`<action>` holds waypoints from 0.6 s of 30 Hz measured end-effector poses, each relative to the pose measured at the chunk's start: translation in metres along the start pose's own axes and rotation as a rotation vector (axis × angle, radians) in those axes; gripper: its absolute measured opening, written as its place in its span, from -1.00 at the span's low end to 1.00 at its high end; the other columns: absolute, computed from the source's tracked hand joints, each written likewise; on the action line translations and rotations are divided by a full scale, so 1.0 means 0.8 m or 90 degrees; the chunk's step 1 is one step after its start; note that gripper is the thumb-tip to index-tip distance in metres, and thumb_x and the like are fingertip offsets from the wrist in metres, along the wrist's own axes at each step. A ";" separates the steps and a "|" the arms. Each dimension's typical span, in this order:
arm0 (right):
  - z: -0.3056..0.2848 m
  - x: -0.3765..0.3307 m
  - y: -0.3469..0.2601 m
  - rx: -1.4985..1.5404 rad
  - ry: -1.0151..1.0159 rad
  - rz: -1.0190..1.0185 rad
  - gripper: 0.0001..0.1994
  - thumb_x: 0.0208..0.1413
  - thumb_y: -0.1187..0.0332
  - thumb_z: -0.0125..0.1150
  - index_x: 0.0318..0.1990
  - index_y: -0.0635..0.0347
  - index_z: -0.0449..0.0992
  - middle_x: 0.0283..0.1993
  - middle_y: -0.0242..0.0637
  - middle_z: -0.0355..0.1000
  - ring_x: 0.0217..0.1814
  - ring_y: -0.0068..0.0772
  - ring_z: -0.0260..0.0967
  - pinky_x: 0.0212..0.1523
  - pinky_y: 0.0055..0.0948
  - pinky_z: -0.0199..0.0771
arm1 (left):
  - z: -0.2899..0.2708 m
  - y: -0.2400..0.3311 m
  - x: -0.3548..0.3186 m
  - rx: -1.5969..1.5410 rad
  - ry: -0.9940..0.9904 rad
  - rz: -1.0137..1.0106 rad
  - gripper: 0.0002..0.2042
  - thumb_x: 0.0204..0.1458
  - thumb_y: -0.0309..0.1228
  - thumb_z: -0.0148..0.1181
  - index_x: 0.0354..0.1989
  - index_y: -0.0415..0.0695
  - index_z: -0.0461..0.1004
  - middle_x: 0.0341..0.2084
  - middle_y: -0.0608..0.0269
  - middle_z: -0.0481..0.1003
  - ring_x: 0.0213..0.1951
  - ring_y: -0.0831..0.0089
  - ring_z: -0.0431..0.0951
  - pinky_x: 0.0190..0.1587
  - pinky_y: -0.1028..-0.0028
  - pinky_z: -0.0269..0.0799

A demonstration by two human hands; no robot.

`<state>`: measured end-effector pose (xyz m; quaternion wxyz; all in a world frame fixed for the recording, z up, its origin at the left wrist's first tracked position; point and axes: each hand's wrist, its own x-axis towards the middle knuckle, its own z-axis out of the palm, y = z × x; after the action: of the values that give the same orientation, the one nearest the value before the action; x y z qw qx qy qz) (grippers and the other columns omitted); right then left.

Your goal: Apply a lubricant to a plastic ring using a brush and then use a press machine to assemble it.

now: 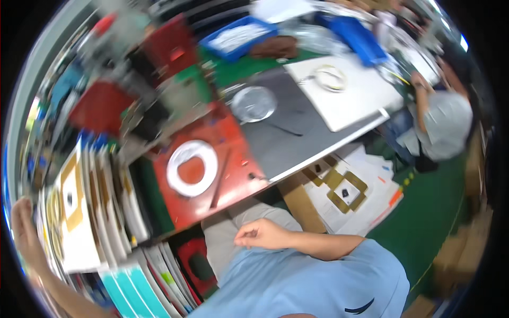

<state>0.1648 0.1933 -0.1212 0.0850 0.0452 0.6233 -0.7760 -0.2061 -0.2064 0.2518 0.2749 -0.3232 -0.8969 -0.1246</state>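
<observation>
Holding the left hand (26,233) beside upright folders (82,217) left of the tabletop (294,148), with fingers (21,211) straight and seemingly empty, could topple them by brushing too close; cannot tell any grasp in the curled right hand (265,233).

Left hand (25,227) outstretched, right hand (263,233) loosely curled

Lighting is bright. Glare marks the narrow blue-white strip (463,42) at two o'clock. Blur smears the grey metal machine (116,66) at ten o'clock. Straight edges bend rimward.
</observation>
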 end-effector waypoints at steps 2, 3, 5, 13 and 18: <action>0.010 0.010 0.002 0.004 0.001 0.013 -0.88 0.28 0.43 0.40 -0.11 0.27 0.64 -0.15 -0.38 0.58 -0.17 -0.62 0.54 -0.13 -0.53 0.55 | -0.010 0.039 -0.085 -0.031 0.006 -0.058 -0.75 0.38 -0.35 0.22 0.10 -0.19 0.61 -0.08 0.22 0.65 0.00 0.48 0.63 0.12 0.50 0.52; 0.019 0.013 -0.002 -0.027 -0.003 0.017 -0.88 0.25 0.46 0.42 -0.14 0.26 0.63 -0.15 -0.37 0.58 -0.16 -0.61 0.55 -0.11 -0.53 0.56 | -0.012 0.060 -0.123 0.013 0.054 -0.131 -0.82 0.36 -0.42 0.23 -0.01 -0.27 0.59 -0.20 0.30 0.60 -0.11 0.56 0.58 0.01 0.57 0.45; 0.022 0.017 0.002 -0.085 0.004 -0.026 -0.88 0.19 0.48 0.45 -0.19 0.25 0.61 -0.14 -0.37 0.56 -0.17 -0.59 0.52 -0.08 -0.52 0.55 | 0.015 0.063 -0.183 -0.143 0.112 -0.200 -0.87 0.29 -0.47 0.30 -0.08 -0.24 0.60 -0.24 0.33 0.59 -0.18 0.59 0.57 -0.07 0.59 0.45; 0.038 0.015 0.017 -0.027 -0.007 0.048 -0.92 0.39 0.48 0.21 -0.15 0.33 0.55 -0.13 -0.22 0.57 -0.27 -0.50 0.54 -0.20 -0.50 0.56 | -0.033 -0.006 -0.359 -0.171 0.223 -0.463 -0.81 0.26 -0.38 0.35 -0.13 -0.27 0.63 -0.30 0.31 0.65 -0.25 0.57 0.64 -0.12 0.54 0.55; 0.038 0.016 0.020 -0.090 -0.042 0.080 -0.89 0.41 0.45 0.19 -0.13 0.32 0.55 -0.18 -0.22 0.57 -0.31 -0.50 0.52 -0.25 -0.50 0.53 | -0.007 -0.030 -0.425 -0.048 0.121 -0.547 -0.73 0.24 -0.25 0.34 -0.10 -0.23 0.63 -0.27 0.22 0.69 -0.23 0.48 0.68 -0.12 0.43 0.58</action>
<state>0.1562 0.1592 -0.1321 0.1571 0.0529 0.6692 -0.7243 -0.0015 -0.4010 0.0602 0.2675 0.0818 -0.9154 -0.2893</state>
